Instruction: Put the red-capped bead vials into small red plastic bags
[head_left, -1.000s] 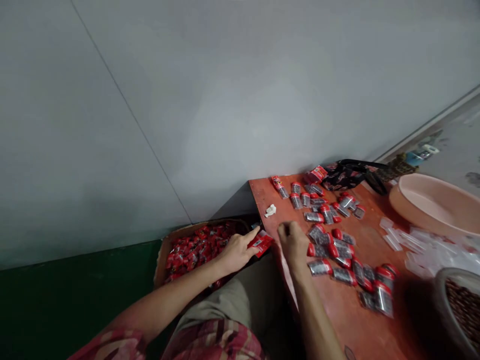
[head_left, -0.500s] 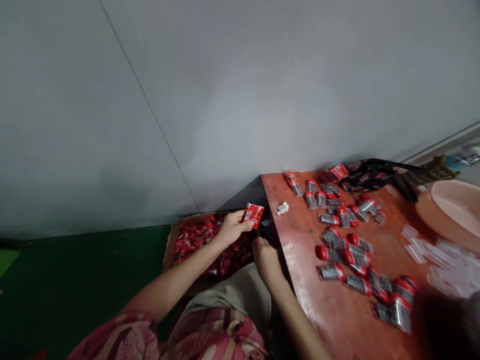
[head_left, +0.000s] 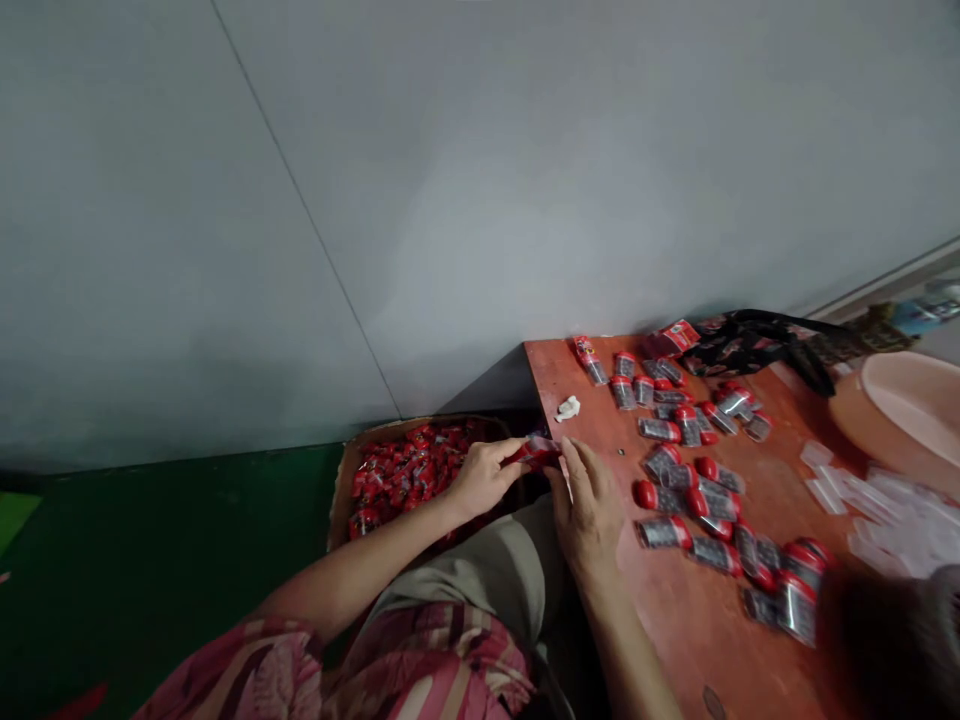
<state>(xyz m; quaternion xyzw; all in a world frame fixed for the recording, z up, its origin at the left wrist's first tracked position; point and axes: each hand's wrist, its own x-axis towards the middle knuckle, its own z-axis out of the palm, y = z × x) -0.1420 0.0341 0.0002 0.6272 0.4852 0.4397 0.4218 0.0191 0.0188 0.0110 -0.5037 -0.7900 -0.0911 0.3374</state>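
Note:
My left hand (head_left: 484, 482) pinches the left end of a small red printed packet (head_left: 536, 450) over my lap, beside the table's edge. My right hand (head_left: 589, 505) has its thumb and fingers closed on the packet's right end. The packet is tilted, so its printed face is mostly out of sight. A pale edge shows between my right thumb and fingers; I cannot tell what it belongs to. Below and left of my hands stands a cardboard box (head_left: 339, 495) holding many red packets (head_left: 412, 465).
On the red-brown table (head_left: 660, 640) lie many clear tubes with red caps and dark contents (head_left: 664, 532). A white crumpled scrap (head_left: 568, 408), clear plastic pieces (head_left: 892, 520), a pink basin (head_left: 862, 420) and a dark patterned bag (head_left: 739, 345) are there too. A grey wall (head_left: 450, 200) rises behind.
My right hand has come up from beside the table edge and taken hold of the packet's right end. The packet has moved slightly right and down and turned from face-on to tilted.

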